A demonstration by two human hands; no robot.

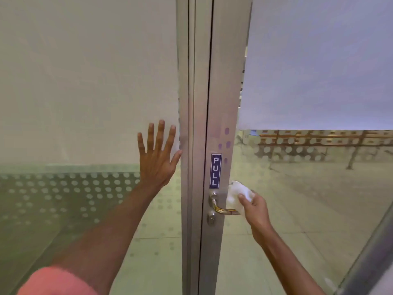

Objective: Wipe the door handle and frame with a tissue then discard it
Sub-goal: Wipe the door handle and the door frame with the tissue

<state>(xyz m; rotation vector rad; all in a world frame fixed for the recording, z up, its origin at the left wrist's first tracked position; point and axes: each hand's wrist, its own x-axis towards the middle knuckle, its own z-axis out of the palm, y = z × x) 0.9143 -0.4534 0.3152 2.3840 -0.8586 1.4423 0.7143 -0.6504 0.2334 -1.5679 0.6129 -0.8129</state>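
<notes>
A metal lever door handle (pixel 221 208) sticks out to the right from the aluminium door frame (pixel 223 103). My right hand (pixel 256 211) grips a crumpled white tissue (pixel 237 193) and presses it against the outer end of the handle. The tip of the lever is hidden under the tissue and hand. My left hand (pixel 158 154) lies flat with spread fingers on the frosted glass panel (pixel 85 81) left of the frame, its thumb touching the frame's edge.
A blue PULL sticker (pixel 215 170) sits on the frame above the handle, and a round lock cylinder (pixel 211 218) sits below it. Frosted glass (pixel 319 60) fills the door's upper right. Through the clear lower glass a tiled floor shows.
</notes>
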